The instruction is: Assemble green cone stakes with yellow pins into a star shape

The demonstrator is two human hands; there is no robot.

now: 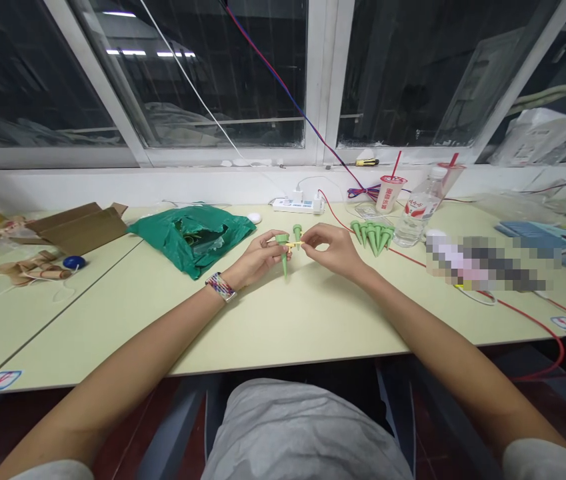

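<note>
At the middle of the pale worktable (283,327), head view: the left hand (257,257) pinches a green cone spike (283,257) near its wide collar, tip pointing down and held just clear of the surface. The right hand (330,248) closes thumb and forefinger on a small yellow piece (293,245) that sits against the spike's upper end; whether it is already seated in the collar cannot be told. A second green spike (297,233) stands upright just behind the fingers. Judged from its look, the spike is light, rigid moulded plastic, smooth and tapering, so a grip low on the taper would likely slip; the collar is the sound place to hold. The yellow piece appears thin and small, easily dropped. A cluster of finished-looking green spikes (373,237) lies to the right, beside a clear water bottle (420,210) and a paper cup with straw (387,192). A green plastic bag (193,237) lies near on the left, a cardboard box (80,227) farther left. A red cable (463,283) crosses the table at right. Open surface lies between the hands and the near table edge.
</note>
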